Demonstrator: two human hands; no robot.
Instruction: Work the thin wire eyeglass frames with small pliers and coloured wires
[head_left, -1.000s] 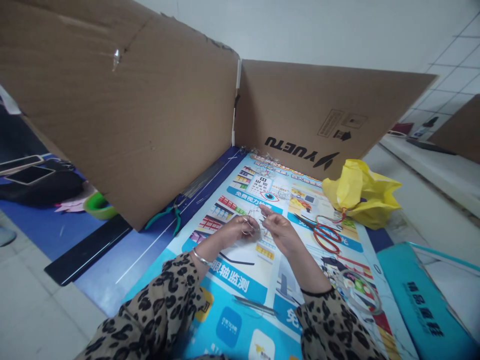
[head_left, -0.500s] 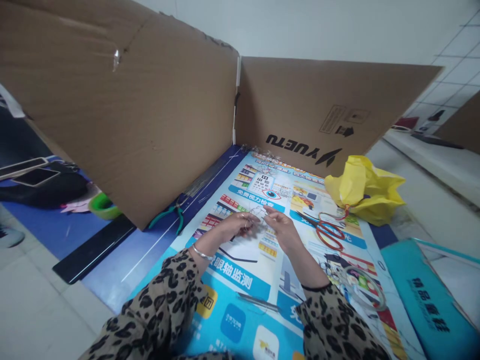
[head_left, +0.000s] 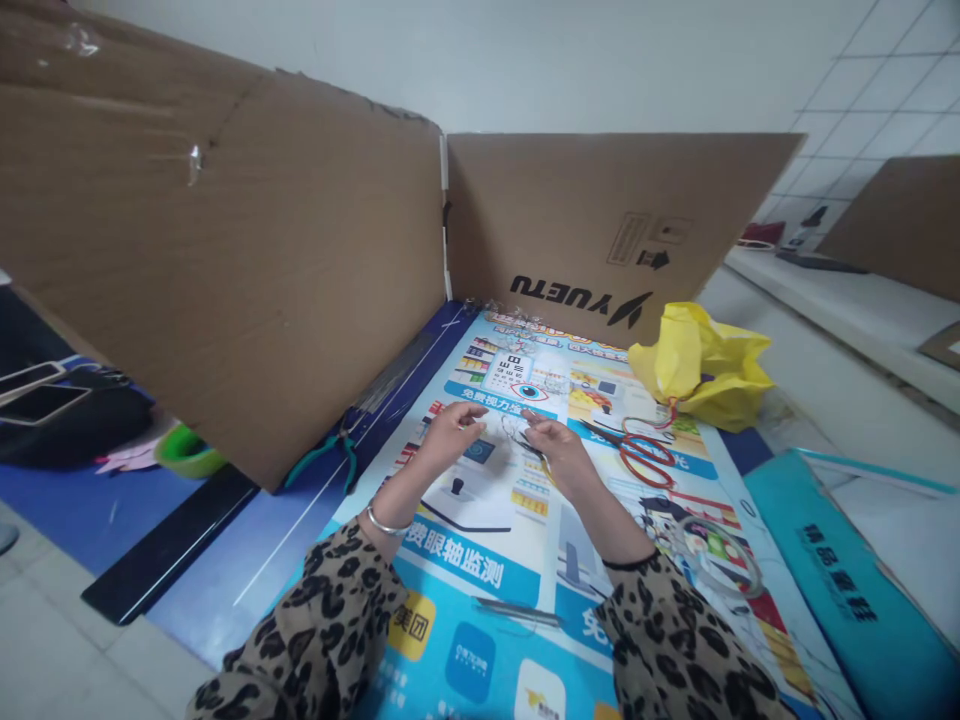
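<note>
Far left: a bright green ring [head_left: 187, 455], partly behind a standing cardboard panel [head_left: 247, 250], on the blue bench [head_left: 247, 570].

Left of centre: pliers [head_left: 352, 462] with teal handles, lying at the panel's foot.

Left hand [head_left: 455, 435]: raised over a printed poster [head_left: 495, 515], forearm reaching inward, silver bangle at the wrist. Grip apart; thumb and forefinger face the other hand, apparently with nothing between them.

Centre: thin wire [head_left: 510, 425], fine and partly blurred, between the hands and nearer the right one. Step in hand, by judgement: fine fingertip shaping or positioning of this piece. The next move calls for a precise pinch, with the right fingertips kept steady.

Below: slender metal tweezers [head_left: 519, 611], flat on the poster.

Right hand [head_left: 559, 450]: angled inward, dark band at the wrist; grip together, seemingly pinching the wire at the fingertips. Whether it also bears a tool cannot be told.

Right: red-handled scissors [head_left: 646, 460]; a crumpled yellow bag [head_left: 705, 365]; a pale coil [head_left: 756, 572]; a teal box [head_left: 832, 570].
</note>
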